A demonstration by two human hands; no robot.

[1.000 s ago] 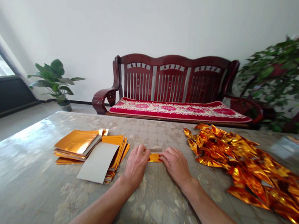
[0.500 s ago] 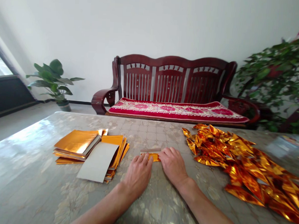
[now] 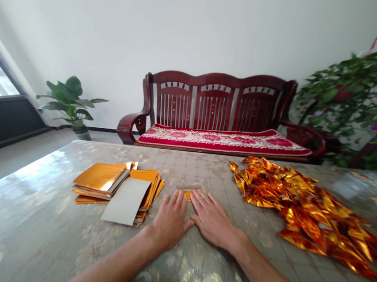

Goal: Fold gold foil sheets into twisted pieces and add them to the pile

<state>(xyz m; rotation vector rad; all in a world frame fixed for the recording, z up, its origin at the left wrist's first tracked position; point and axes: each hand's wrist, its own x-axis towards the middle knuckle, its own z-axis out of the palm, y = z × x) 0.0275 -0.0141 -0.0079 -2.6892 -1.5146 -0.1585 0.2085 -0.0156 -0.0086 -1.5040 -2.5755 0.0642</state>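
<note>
Hands are laid flat, side by side, on the table (image 3: 45,217), palms down and fingers stretched out straight. The left hand (image 3: 171,218) and the right hand (image 3: 212,219) are nearly touching at the thumbs, and neither is curled around anything. A small piece of gold foil paper (image 3: 188,194) is pinned to the tabletop beneath the fingertips: only an orange sliver is seen in the gap between the 2 sets of fingers, and the rest is covered by them. Just beyond that sliver, a pale grey strip (image 3: 189,186), the paper's dull side by the look of it, is seen lying flat on the table past the fingertips. Whether the strip is part of the same sheet cannot be told.

To the left of the left hand, a stack of gold foil sheets (image 3: 101,178) is spread in 2 overlapping bundles, with 1 sheet turned grey side up (image 3: 126,201) on top, near the left wrist but apart from it. To the right, a loose heap of folded gold foil pieces (image 3: 302,201) is spread across the table, well apart from the right hand.

Behind the table a dark red wooden bench (image 3: 215,104) with a red patterned cushion (image 3: 223,139) is set against the white wall, flanked by a potted plant (image 3: 71,103) on the left and leafy greenery (image 3: 351,99) on the right.
</note>
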